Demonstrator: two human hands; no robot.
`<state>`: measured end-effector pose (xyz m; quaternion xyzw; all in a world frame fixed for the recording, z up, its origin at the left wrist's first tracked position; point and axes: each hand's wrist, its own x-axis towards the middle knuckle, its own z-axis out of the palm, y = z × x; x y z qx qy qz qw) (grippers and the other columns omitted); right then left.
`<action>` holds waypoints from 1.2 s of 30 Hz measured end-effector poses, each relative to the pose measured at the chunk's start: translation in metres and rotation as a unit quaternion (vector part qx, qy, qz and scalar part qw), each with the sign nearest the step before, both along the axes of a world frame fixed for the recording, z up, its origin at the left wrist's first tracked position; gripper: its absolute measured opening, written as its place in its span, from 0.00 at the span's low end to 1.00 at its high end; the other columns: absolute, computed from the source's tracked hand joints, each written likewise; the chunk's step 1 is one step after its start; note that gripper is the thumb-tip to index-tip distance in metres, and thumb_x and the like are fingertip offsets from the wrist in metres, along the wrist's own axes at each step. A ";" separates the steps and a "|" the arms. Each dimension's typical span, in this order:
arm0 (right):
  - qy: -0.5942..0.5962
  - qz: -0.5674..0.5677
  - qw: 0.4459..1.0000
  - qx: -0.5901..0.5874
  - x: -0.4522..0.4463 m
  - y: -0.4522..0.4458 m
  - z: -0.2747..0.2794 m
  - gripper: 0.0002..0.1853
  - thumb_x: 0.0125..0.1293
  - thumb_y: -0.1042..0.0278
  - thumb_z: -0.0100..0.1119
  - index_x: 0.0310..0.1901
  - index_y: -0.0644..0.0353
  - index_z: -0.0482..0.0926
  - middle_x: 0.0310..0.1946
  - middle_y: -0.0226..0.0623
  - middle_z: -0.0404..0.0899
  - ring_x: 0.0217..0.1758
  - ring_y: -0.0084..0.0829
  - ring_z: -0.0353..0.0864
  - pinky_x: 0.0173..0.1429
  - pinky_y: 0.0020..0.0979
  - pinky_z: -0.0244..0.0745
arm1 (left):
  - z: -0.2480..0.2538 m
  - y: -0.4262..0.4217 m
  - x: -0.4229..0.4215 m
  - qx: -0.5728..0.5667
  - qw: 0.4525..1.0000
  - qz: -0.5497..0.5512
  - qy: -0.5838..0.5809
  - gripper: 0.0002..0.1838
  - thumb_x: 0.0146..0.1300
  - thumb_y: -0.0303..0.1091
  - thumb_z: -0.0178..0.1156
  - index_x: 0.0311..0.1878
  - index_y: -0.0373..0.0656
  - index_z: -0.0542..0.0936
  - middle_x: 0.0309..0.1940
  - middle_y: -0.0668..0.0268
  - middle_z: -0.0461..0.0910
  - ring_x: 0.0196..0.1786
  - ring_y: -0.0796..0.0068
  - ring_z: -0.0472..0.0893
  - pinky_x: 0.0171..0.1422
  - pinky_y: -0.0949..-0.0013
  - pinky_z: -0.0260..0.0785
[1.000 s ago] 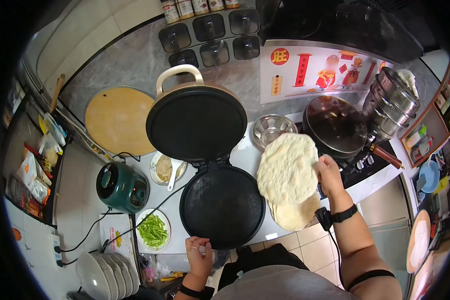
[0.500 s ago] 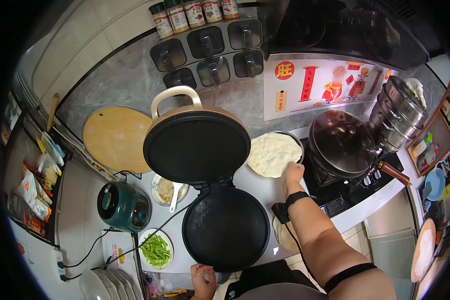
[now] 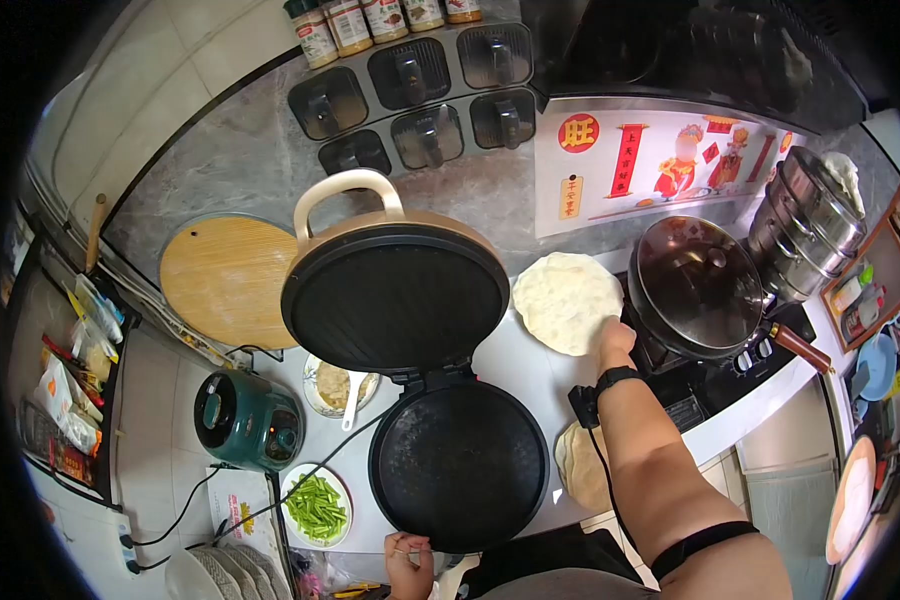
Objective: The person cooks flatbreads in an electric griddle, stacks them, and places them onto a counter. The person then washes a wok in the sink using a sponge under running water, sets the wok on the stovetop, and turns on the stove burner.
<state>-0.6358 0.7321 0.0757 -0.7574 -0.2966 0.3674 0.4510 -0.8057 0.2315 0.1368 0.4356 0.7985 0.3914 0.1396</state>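
Note:
A pale round flatbread point(image 3: 567, 303) is at the right back of the counter, beside the stove. My right hand point(image 3: 616, 343) is closed on its near right edge; the fingertips are partly hidden. The open electric griddle point(image 3: 460, 465) stands in front of me, its lid point(image 3: 395, 297) tilted up and its dark lower plate bare. My left hand point(image 3: 408, 567) is curled at the plate's front rim, and what its fingers hold, if anything, is hidden. More flatbreads point(image 3: 582, 468) lie stacked under my right forearm.
A lidded pan point(image 3: 698, 285) sits on the stove, with a steamer point(image 3: 810, 225) behind it. On the left are a green cooker point(image 3: 247, 420), a plate of chopped green vegetables point(image 3: 317, 508), a bowl with a white spoon point(image 3: 353, 395), and a round wooden board point(image 3: 225, 280). A cord crosses the counter.
My right hand has moved slightly right with the flatbread, which now looks rounder and hides the dark rim behind it. My left hand stays at the griddle's front. The view has shifted a little.

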 end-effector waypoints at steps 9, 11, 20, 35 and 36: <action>-0.010 0.177 0.969 0.171 0.045 -0.077 0.010 0.16 0.53 0.63 0.56 0.38 0.67 0.73 0.30 0.39 0.77 0.31 0.28 0.74 0.39 0.29 0.70 | 0.034 0.024 -0.006 0.049 0.996 -0.025 0.072 0.10 0.46 0.15 0.57 0.32 0.41 0.73 0.31 0.58 0.70 0.37 0.62 0.71 0.43 0.66 0.64; -0.061 0.295 0.934 0.193 0.079 -0.124 0.057 0.07 0.59 0.68 0.56 0.30 0.61 0.71 0.26 0.28 0.72 0.30 0.19 0.68 0.36 0.21 0.65 | 0.048 0.030 -0.005 0.046 0.996 -0.043 0.058 0.09 0.47 0.16 0.56 0.32 0.40 0.74 0.32 0.58 0.70 0.39 0.60 0.72 0.46 0.65 0.64; -0.513 0.250 0.793 0.213 0.303 -0.283 0.084 0.07 0.53 0.80 0.51 0.33 0.62 0.76 0.27 0.45 0.75 0.35 0.47 0.75 0.41 0.38 0.71 | 0.051 0.067 0.046 0.028 0.950 -0.280 -0.133 0.07 0.48 0.26 0.61 0.32 0.42 0.78 0.36 0.60 0.71 0.40 0.61 0.73 0.44 0.64 0.67; -0.365 -0.111 0.920 -0.090 0.677 -0.466 0.003 0.12 0.53 0.66 0.52 0.37 0.61 0.79 0.31 0.48 0.78 0.37 0.46 0.78 0.44 0.39 0.73 | 0.000 0.076 0.316 -0.044 0.833 -0.548 0.059 0.08 0.58 0.29 0.56 0.41 0.42 0.76 0.39 0.59 0.72 0.36 0.72 0.76 0.37 0.72 0.69; -0.354 -0.117 0.922 -0.103 0.707 -0.475 0.000 0.12 0.52 0.67 0.53 0.37 0.62 0.78 0.32 0.48 0.79 0.38 0.45 0.78 0.44 0.39 0.73 | -0.006 0.078 0.347 -0.073 0.825 -0.558 0.051 0.10 0.59 0.32 0.56 0.44 0.41 0.74 0.41 0.60 0.72 0.38 0.73 0.75 0.41 0.72 0.69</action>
